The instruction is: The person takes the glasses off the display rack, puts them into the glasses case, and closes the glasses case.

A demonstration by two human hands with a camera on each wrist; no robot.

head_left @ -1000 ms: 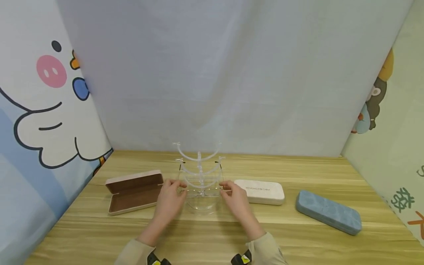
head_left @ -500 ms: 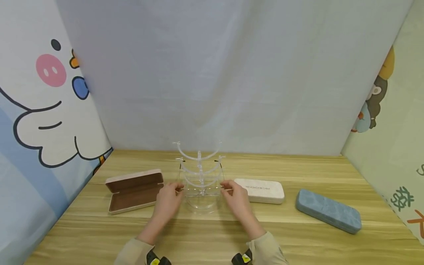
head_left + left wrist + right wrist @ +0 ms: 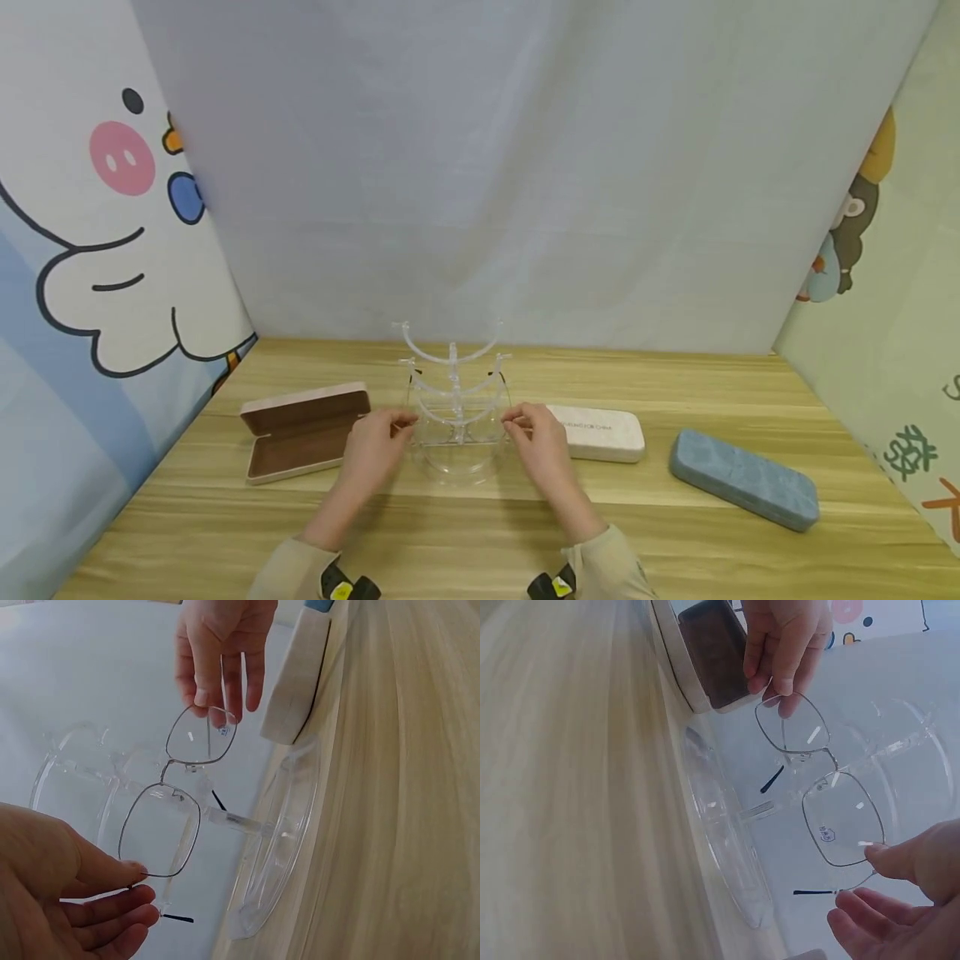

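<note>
Thin metal-rimmed eyeglasses (image 3: 196, 834) with clear lenses and dark temple tips are at the clear display stand (image 3: 453, 375), in front of its lower arms. My left hand (image 3: 375, 443) pinches the glasses at the outer corner of one rim, thumb on top and fingers below. At the opposite corner my right hand (image 3: 537, 442) pinches them likewise, as the right wrist view shows with the glasses (image 3: 845, 817) between both hands. The temples point back toward the stand. Whether the bridge rests on the stand's arm, I cannot tell. The stand's round base (image 3: 721, 825) sits on the table.
An open glasses case (image 3: 303, 437) with brown lining lies left of my left hand. A closed white case (image 3: 600, 433) lies just behind and right of my right hand. Farther right is a blue case (image 3: 742, 479). A pale curtain (image 3: 525, 183) hangs behind the wooden table (image 3: 480, 550).
Both hands have shifted slightly outward, away from each other, with the glasses between them. The temple tips sit a little lower. The stand and the cases keep their places.
</note>
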